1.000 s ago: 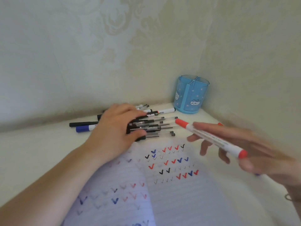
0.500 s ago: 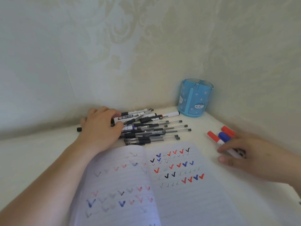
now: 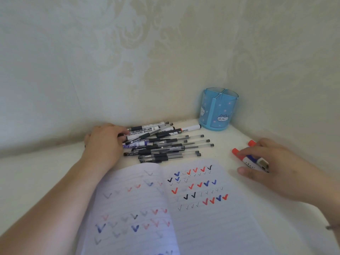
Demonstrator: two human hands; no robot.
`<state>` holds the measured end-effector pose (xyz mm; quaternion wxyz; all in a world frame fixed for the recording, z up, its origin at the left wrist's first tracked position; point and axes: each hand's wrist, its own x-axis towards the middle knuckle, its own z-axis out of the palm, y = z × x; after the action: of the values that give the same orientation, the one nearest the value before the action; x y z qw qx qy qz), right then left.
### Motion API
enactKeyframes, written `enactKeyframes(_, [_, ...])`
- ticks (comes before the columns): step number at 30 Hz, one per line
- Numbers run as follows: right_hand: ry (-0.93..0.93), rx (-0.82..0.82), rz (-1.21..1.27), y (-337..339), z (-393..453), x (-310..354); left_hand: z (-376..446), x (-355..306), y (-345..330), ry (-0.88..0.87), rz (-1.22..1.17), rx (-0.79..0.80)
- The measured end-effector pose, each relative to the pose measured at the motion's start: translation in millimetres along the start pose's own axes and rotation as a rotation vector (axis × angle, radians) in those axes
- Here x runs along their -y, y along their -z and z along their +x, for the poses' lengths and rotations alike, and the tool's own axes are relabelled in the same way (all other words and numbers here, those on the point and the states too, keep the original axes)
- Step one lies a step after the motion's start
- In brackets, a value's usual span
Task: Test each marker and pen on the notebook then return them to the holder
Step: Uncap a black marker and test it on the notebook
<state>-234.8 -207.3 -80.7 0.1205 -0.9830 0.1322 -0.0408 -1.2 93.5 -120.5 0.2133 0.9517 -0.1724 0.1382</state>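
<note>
An open notebook (image 3: 184, 208) lies on the white counter (image 3: 36, 172) near the viewer, its pages marked with rows of red, blue and black ticks; most on the left page look faint.

Beyond the notebook's far edge lies a pile of pens (image 3: 165, 144) and whiteboard markers, mostly pointing left to right, with black grips and clear barrels. The left hand (image 3: 104, 144) rests palm down on the left end of this pile. Its fingers (image 3: 117, 130) are curled over the ends of the far markers, the thumb against the near side; whether they actually pinch one cannot be told, since the tips blend into the pile.

The blue holder (image 3: 219, 109), printed with cats and divided into compartments, stands upright in the far right corner where the two walls meet, just beyond the right end of the pile. No pen shows above its rim.

To the right of the notebook, a few markers (image 3: 250, 159) lie together on the counter: two with red caps pointing far-left and one with a blue part between them. The right hand (image 3: 279, 168) lies over them, fingers loosely bent and close together on top of the barrels, thumb stretched along the counter on the near side, just apart from the markers. The fingers touch the markers, but a firm grip cannot be made out.
</note>
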Motion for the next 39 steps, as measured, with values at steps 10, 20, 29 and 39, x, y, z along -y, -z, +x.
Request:
enactKeyframes(10, [0.048,-0.158,0.05,0.0,-0.6,12.7,3.7,11.4,11.7,0.087,-0.065,-0.018])
enactKeyframes(20, [0.017,-0.454,0.299,-4.6,-0.8,22.1,-9.5,-9.7,77.4,-0.254,-0.46,-0.521])
enactKeyframes(29, [0.453,-0.606,1.033,-24.6,-20.2,74.5,-60.2,-71.3,21.4,-0.804,-0.576,0.032])
enactKeyframes(39, [0.491,-0.424,0.983,-29.6,-30.5,94.5,-79.8,-90.8,22.3,-1.011,-0.368,0.181])
